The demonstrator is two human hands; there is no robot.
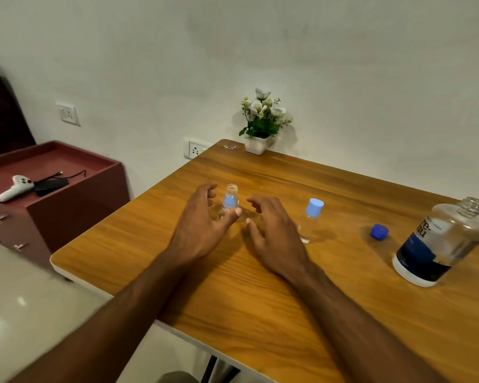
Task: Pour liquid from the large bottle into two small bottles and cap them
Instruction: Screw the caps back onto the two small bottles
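Observation:
A small clear bottle (231,199) stands uncapped on the wooden table (260,286), with something light blue showing through its body. My left hand (202,219) cups around its left side. The thumb tip lies against the bottle's base, and a gap shows between the curled fingers and the glass. My right hand (271,225) hovers just right of it with loosely curled fingers and holds nothing. A second small bottle (310,225) wears a light blue cap (314,207). The large clear bottle (443,239) with a dark blue label stands open at the right, its dark blue cap (379,232) lying beside it.
A white pot of flowers (262,125) stands at the table's far edge by the wall. A maroon cabinet (67,194) to the left carries a white controller (14,187) and a black device. The table's left edge lies close to my left forearm.

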